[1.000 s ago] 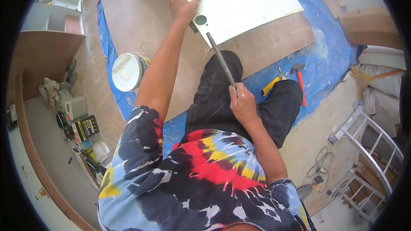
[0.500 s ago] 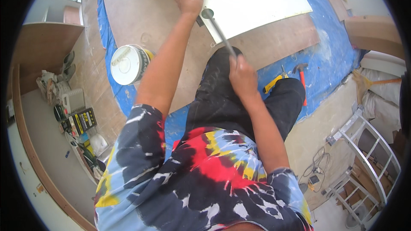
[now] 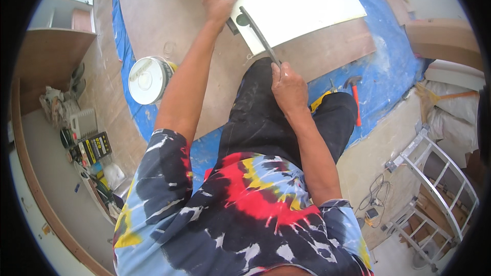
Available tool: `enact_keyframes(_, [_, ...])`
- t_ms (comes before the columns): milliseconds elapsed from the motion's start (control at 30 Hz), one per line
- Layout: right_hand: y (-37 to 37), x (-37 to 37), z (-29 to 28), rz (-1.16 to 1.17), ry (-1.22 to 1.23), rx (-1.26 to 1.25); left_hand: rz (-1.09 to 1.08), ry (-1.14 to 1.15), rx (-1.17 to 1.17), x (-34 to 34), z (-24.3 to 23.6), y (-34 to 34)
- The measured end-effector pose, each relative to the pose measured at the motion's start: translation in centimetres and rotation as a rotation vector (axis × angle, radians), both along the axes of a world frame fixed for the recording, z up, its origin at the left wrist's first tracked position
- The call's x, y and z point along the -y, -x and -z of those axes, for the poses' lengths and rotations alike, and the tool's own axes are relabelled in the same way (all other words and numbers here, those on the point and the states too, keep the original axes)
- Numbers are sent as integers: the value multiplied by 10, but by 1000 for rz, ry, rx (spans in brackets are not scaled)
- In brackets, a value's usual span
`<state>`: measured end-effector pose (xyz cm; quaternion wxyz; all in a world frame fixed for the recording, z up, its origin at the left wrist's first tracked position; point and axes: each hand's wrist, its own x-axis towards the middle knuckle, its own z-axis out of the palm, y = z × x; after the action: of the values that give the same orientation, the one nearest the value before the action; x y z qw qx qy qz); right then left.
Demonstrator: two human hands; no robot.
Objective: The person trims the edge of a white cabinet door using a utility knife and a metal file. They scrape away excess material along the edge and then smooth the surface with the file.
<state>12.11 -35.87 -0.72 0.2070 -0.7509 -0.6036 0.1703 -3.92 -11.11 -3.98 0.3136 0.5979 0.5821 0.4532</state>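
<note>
Person bent over a white panel (image 3: 291, 0) lying on brown boards (image 3: 163, 25) on the floor, far side of the scene, blue tarp (image 3: 388, 66) beneath.

Left hand (image 3: 219, 4): flat, fingers spread, pressing on the near left edge of the white panel. Holds nothing; palm down on the sheet.

Right hand (image 3: 288, 85): closed in a fist around the near end of a long, thin dark tool (image 3: 260, 33). Tool runs from the fist away and leftward, its far end lying on the panel just right of the left hand. Exact kind of tool cannot be told. A small dark round spot sits on the panel beside the tool's far end.

Below the hands, the person's black trousers and a tie-dye shirt fill the near middle.

Round white bucket lid (image 3: 149, 79) on the floor left of the left forearm, near the tarp edge. Red-handled hammer (image 3: 354, 99) on the tarp right of the right knee. Boxes and clutter along the left wall; metal ladder (image 3: 434, 173) at near right.
</note>
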Motion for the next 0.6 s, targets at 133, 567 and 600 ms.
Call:
enact_keyframes(133, [1,46,-4,-23,77,-33,23,-24,-28,0,-6,7])
enact_keyframes(567, [3,41,-18,-46,110,40,32,-74,-51,-2,2,12])
enact_keyframes(600, [5,45,-18,-47,119,31,43,-101,-26,-1,2,13])
